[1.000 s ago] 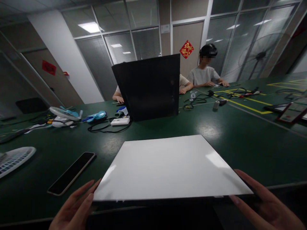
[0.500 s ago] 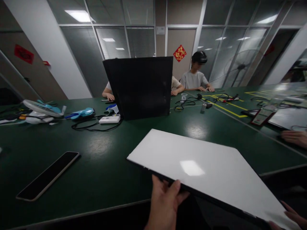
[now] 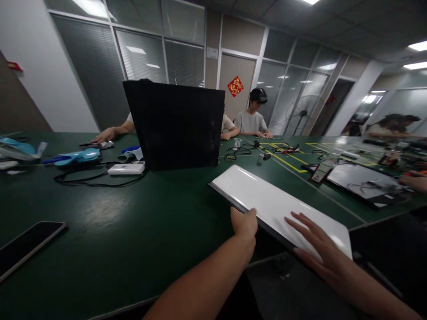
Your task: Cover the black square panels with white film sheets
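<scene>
I am now laying the right hand, fingers apart, over the glossy white rectangular panel, leaving the left hand clamping it above the green worktop's near edge.

A flat, rectangular, glossy white panel with black edging is held at a slant, glossy face up, over the near edge of the dark green tabletop. Its length runs from far left to near right, and pale reflections streak the face.
</scene>
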The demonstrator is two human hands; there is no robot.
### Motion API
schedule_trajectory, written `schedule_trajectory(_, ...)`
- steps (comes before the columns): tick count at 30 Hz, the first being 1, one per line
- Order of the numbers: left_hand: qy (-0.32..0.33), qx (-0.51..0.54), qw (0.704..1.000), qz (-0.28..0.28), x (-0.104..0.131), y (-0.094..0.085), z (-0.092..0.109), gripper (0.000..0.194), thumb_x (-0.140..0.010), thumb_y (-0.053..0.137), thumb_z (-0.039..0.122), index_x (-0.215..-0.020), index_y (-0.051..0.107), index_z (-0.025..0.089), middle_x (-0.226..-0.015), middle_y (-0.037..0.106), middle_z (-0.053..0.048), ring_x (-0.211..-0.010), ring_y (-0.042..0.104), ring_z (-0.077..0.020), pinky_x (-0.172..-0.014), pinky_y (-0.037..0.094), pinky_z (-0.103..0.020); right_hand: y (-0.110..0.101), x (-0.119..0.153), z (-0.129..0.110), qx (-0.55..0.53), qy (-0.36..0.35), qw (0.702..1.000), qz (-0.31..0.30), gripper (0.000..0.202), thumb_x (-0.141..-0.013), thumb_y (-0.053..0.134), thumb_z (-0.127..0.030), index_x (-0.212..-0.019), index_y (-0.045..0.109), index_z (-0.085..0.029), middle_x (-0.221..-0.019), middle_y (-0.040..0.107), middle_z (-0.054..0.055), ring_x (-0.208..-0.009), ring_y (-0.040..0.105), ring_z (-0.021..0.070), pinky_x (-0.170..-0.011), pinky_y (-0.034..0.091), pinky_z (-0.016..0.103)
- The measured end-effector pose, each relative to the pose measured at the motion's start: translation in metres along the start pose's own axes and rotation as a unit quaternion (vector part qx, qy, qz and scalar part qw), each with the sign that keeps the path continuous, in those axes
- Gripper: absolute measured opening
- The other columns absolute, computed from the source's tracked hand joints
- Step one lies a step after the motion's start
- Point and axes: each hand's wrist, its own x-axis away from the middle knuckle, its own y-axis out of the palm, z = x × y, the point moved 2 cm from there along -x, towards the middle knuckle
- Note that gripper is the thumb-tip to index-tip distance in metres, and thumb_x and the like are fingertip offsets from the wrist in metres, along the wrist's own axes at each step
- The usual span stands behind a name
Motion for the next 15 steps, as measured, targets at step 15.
schedule_trajectory(15,-0.005,0.021,0.998,-0.052,-0.012,0.003,0.0,0.04,-0.1,0.07,0.04,-0.135,0.063,0.02,-0.134,0.066,-0.01,-0.113,0.069,-0.026,-0.094,0.061,-0.047,0.036,-0.066,0.039,0.066,0.037,0.985,-0.154,0.063,-0.106,0.021,-0.072,-0.164,0.027,-0.048,-0.176,0.012,-0.003,-0.161,0.006,0.0326,-0.128,0.02,0.066)
